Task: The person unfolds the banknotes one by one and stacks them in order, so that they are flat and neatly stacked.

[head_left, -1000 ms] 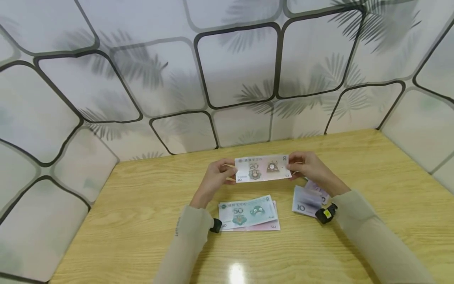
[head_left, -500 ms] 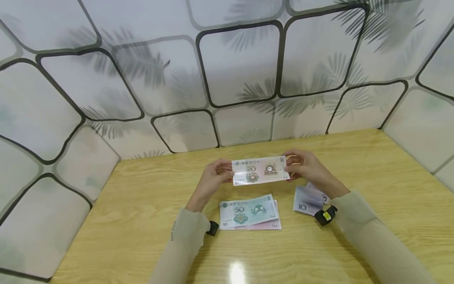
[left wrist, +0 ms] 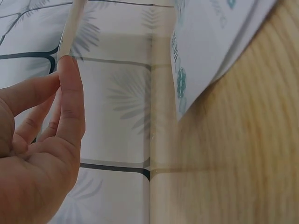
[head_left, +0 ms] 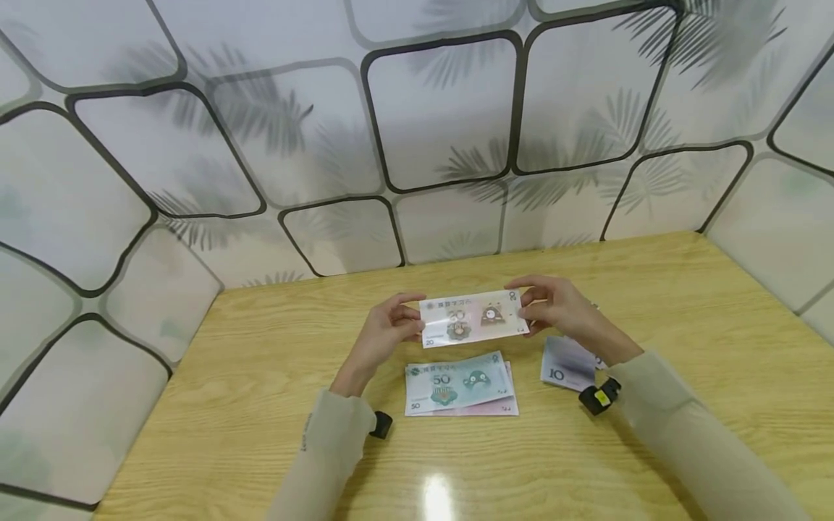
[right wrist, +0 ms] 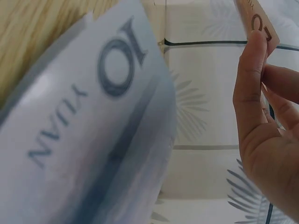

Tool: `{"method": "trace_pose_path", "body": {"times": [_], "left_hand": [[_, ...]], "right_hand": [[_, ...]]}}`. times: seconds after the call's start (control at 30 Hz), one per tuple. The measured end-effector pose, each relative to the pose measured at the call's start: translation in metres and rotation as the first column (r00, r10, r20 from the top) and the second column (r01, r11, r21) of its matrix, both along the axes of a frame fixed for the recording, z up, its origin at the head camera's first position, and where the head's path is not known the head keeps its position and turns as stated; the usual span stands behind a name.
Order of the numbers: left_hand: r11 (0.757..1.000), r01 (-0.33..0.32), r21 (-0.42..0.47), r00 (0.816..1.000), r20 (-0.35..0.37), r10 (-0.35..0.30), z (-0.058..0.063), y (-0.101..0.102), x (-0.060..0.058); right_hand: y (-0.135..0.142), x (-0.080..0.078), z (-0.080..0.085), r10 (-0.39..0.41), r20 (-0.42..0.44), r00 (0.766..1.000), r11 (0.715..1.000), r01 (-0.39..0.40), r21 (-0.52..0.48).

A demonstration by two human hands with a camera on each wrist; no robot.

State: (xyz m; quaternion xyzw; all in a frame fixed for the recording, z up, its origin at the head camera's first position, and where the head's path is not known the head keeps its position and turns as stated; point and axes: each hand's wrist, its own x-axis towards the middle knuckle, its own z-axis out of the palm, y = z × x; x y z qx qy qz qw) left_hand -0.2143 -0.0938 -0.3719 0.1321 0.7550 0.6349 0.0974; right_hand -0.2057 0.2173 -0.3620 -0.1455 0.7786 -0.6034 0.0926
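Between both hands a 20 play banknote is held up flat above the table, its printed face towards the head camera. My left hand pinches its left end between thumb and fingers; in the left wrist view that hand shows the note only as a thin edge. At the other end, my right hand pinches the note's right edge. Nearer the body lies a green 50 play banknote, overlapping a pink note that is mostly hidden beneath it.
Below the right forearm lies a purplish 10 play banknote with other notes partly hidden behind it. The wooden table meets a patterned cloth wall at the back and sides. Black wrist cameras sit close above the tabletop.
The 20 note, pinched at both ends, has shifted a little left and down, and its left end has dipped. My left forearm has moved slightly left. The notes on the table lie the same.
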Motion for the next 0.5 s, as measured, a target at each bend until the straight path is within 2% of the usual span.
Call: {"method": "trace_pose_path", "body": {"times": [0.27,0.5], "left_hand": [[0.999,0.03,-0.042,1.0,-0.001,-0.03,0.005,-0.007,0.007],[0.993,0.08,-0.09,0.996,-0.027,-0.083,0.003,-0.014,0.01]], "right_hand": [[-0.005,0.003,0.0,0.032,0.006,0.999,0.999,-0.032,-0.009],[-0.009,0.007,-0.001,0.053,0.019,0.998,0.998,-0.053,0.024]]}}
